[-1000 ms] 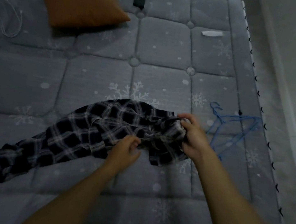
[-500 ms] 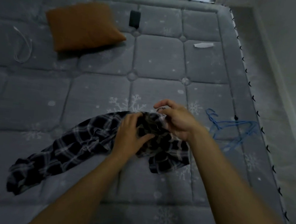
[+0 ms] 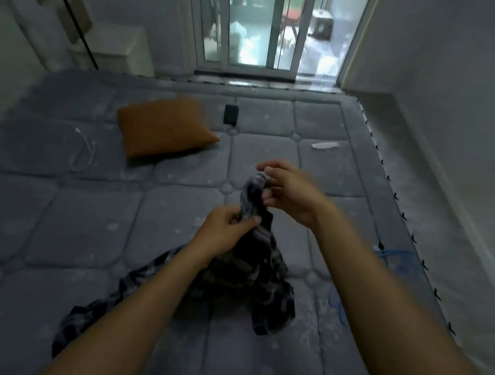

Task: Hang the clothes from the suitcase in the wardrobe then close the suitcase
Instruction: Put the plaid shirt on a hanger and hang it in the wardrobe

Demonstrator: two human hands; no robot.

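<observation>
Both hands grip the plaid shirt (image 3: 248,269) — lifted off the mattress (image 3: 77,228).

We read no text, label, brand, number or sign, none on the plaid garment (image 3: 245,269), none on the mattress (image 3: 77,228)

Plaid garment (image 3: 247,275): black/grey check, bunched, motion-blurred. Top end raised off the bed, pinched at the tip by right grip (image 3: 292,193) and just below by left grip (image 3: 227,232). Lower part trails on mattress toward near-left. Blue hangers (image 3: 397,257): flat on bed by the right edge, partly hidden.
</observation>
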